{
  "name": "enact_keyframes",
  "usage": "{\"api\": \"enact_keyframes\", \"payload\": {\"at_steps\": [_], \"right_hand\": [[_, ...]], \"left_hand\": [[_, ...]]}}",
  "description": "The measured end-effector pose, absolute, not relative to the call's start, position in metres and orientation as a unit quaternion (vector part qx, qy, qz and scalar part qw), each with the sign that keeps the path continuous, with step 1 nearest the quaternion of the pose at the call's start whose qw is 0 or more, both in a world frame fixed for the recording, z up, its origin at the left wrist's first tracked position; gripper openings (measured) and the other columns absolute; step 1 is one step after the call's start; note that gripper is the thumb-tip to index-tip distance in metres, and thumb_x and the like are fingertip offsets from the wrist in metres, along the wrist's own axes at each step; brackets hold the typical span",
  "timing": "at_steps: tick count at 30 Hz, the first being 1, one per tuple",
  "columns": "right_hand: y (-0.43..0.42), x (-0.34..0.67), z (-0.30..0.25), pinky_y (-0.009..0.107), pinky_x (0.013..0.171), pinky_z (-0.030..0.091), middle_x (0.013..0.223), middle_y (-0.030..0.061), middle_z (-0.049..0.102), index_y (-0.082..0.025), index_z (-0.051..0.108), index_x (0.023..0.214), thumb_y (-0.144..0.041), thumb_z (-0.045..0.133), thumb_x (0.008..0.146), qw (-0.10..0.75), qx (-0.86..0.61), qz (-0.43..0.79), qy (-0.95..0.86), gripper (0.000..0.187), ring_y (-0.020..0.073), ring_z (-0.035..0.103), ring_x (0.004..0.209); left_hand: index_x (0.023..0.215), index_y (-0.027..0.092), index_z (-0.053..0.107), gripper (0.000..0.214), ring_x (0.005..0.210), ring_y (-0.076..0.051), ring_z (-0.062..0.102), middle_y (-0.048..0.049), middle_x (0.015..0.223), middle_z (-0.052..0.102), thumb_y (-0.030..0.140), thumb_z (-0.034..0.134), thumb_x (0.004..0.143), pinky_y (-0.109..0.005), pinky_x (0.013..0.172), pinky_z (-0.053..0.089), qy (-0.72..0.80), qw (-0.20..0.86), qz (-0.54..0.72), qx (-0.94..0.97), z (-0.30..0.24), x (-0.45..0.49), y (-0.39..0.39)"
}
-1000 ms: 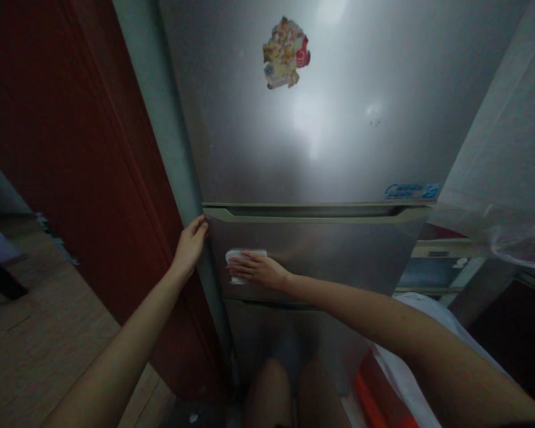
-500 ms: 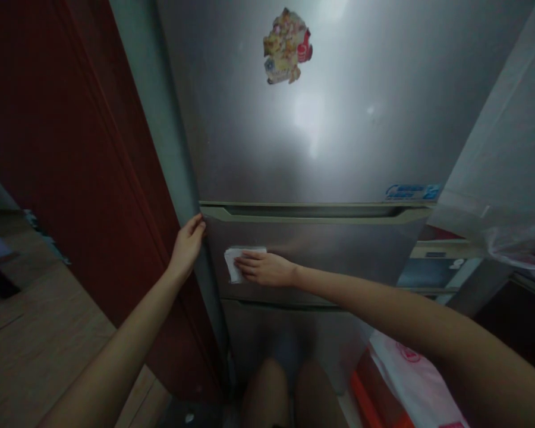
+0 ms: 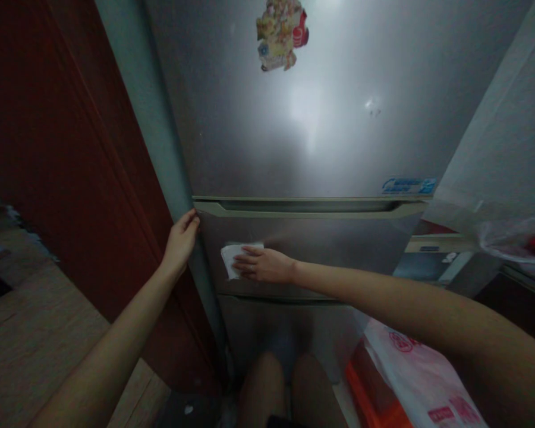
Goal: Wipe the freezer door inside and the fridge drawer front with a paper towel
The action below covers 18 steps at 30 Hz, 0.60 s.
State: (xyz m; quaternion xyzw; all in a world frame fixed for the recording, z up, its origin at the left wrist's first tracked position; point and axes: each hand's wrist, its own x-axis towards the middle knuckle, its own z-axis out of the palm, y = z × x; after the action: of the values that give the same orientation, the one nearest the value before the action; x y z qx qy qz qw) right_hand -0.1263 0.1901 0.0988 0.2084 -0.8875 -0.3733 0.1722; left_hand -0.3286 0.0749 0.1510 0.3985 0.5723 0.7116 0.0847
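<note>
My right hand (image 3: 265, 265) presses a folded white wiping cloth (image 3: 229, 255) flat against the left part of the fridge's middle door (image 3: 339, 244). Its fingers point left and cover much of the cloth. I cannot tell whether the cloth is fabric or paper. My left hand (image 3: 182, 239) holds the left edge of the same door near its top corner, with fingers bent round it and the tips partly hidden. The silver fridge (image 3: 232, 148) has three stacked fronts, and all of them are closed.
A dark red door (image 3: 89, 178) stands close on the left. A white plastic bag (image 3: 410, 368) and an orange item (image 3: 370, 386) lie low at the right. Clear plastic (image 3: 503, 238) hangs further right. My knees (image 3: 267, 380) are near the bottom front.
The view has shifted slightly, so the fridge appears a little higher and further left. Both hands keep nearly the same places on the door, and the cloth stays under my right hand.
</note>
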Motion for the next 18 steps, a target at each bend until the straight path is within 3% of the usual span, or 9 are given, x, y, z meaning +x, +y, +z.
{"api": "enact_keyframes", "payload": {"at_steps": [5, 13, 15, 18], "right_hand": [[0.184, -0.13, 0.108, 0.046, 0.11, 0.041, 0.12, 0.0057, 0.069, -0.018, 0.071, 0.108, -0.018, 0.046, 0.096, 0.177, 0.22, -0.378, -0.882, 0.028, 0.023, 0.059, 0.121], [0.184, -0.14, 0.099, 0.047, 0.113, 0.038, 0.125, 0.0099, 0.066, -0.008, 0.068, 0.113, -0.018, 0.046, 0.095, 0.201, 0.194, -0.368, -0.887, 0.03, 0.0248, 0.056, 0.124], [0.183, -0.141, 0.09, 0.048, 0.113, 0.036, 0.128, 0.0092, 0.064, -0.011, 0.069, 0.112, -0.018, 0.046, 0.095, 0.21, 0.183, -0.361, -0.89, 0.029, 0.0255, 0.054, 0.126], [0.181, -0.139, 0.074, 0.05, 0.114, 0.034, 0.131, 0.0096, 0.062, -0.012, 0.069, 0.112, -0.019, 0.044, 0.096, 0.211, 0.164, -0.342, -0.901, 0.03, 0.0267, 0.052, 0.129]], "left_hand": [[0.124, 0.015, 0.061, 0.045, 0.13, -0.03, 0.05, -0.0133, 0.139, 0.055, 0.032, 0.057, 0.083, -0.05, 0.11, 0.037, 0.567, 0.076, 0.707, 0.416, 0.149, -0.33, 0.076], [0.125, 0.016, 0.06, 0.044, 0.131, -0.029, 0.048, -0.0142, 0.138, 0.055, 0.032, 0.054, 0.084, -0.048, 0.112, 0.035, 0.573, 0.068, 0.694, 0.431, 0.146, -0.333, 0.079], [0.13, 0.017, 0.055, 0.047, 0.132, -0.026, 0.047, -0.0132, 0.141, 0.052, 0.03, 0.054, 0.085, -0.044, 0.113, 0.033, 0.583, 0.018, 0.688, 0.431, 0.145, -0.327, 0.078], [0.136, 0.019, 0.047, 0.051, 0.134, -0.023, 0.043, -0.0126, 0.142, 0.046, 0.024, 0.053, 0.085, -0.04, 0.114, 0.032, 0.59, -0.149, 0.656, 0.446, 0.147, -0.311, 0.072]]}}
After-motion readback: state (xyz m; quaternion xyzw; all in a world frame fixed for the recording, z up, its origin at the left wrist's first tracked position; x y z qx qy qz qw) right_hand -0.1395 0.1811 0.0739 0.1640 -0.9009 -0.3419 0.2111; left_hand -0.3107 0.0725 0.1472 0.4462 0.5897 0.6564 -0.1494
